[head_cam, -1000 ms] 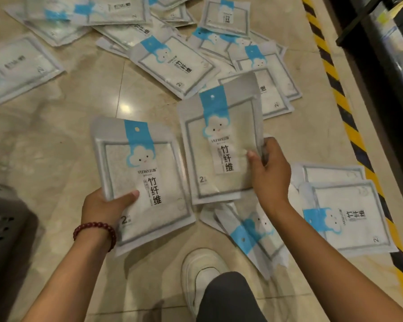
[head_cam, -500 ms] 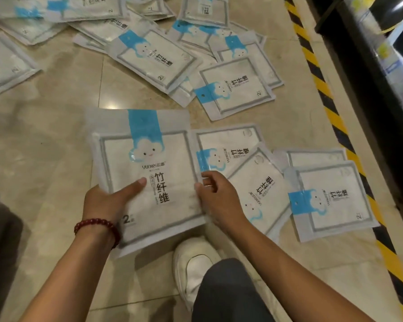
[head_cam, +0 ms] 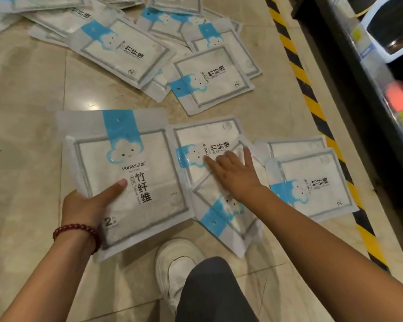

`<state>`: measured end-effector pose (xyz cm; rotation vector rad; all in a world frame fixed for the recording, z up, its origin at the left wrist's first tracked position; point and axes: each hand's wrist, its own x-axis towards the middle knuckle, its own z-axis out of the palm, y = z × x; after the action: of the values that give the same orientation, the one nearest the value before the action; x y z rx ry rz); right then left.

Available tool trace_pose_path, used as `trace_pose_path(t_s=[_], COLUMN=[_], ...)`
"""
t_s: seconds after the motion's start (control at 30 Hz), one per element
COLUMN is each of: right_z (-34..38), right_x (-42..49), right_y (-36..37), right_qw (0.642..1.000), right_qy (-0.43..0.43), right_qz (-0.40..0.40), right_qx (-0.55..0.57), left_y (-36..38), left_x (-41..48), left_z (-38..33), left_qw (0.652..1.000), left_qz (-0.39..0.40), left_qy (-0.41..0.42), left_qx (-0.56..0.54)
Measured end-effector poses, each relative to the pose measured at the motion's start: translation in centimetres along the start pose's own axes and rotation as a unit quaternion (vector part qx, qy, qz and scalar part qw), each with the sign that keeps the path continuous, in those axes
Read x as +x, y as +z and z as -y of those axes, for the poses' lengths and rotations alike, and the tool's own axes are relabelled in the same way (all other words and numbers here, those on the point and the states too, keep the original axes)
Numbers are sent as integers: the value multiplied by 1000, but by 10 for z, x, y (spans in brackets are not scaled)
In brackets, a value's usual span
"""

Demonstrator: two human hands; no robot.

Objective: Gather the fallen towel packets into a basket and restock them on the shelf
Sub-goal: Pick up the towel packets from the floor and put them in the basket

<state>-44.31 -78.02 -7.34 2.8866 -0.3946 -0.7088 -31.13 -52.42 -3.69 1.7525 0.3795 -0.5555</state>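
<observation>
White towel packets with a blue cloud band lie scattered over the beige floor. My left hand (head_cam: 89,205), with a red bead bracelet on the wrist, grips a stack of packets (head_cam: 130,180) by its lower left corner, thumb on top. My right hand (head_cam: 233,175) reaches out with fingers spread and rests flat on a tilted packet (head_cam: 226,217) and on the packet (head_cam: 203,140) beneath it. Two more packets (head_cam: 312,182) lie to the right, and a heap of several packets (head_cam: 126,47) lies further away. No basket is in view.
A yellow-and-black hazard stripe (head_cam: 312,105) runs along the floor at the right, beside the dark base of a shelf (head_cam: 358,89) holding goods. My white shoe (head_cam: 177,266) and dark trouser leg stand just below the packets.
My right hand added its packet to the stack in my left hand, then moved right and now lies open on the floor packets. The view has shifted slightly.
</observation>
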Motion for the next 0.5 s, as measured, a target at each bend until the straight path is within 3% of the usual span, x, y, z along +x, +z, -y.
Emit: trace_pose_path(t_s=[0.17, 0.3, 0.37, 0.5], right_z=[-22, -64, -75, -56], right_x=[10, 6, 0, 5], right_y=[-22, -54, -71, -99], right_qw=[996, 971, 928, 796], right_qy=[-15, 28, 45, 104], right_qz=[-84, -188, -241, -268], right_qx=[-15, 143, 281, 533], left_y=[-6, -18, -24, -28], left_x=[5, 8, 8, 6], left_z=[-1, -6, -6, -6], left_qw=[999, 994, 995, 996], left_qz=[-13, -45, -54, -36], left_qy=[-25, -46, -32, -32], left_qx=[-40, -88, -79, -78])
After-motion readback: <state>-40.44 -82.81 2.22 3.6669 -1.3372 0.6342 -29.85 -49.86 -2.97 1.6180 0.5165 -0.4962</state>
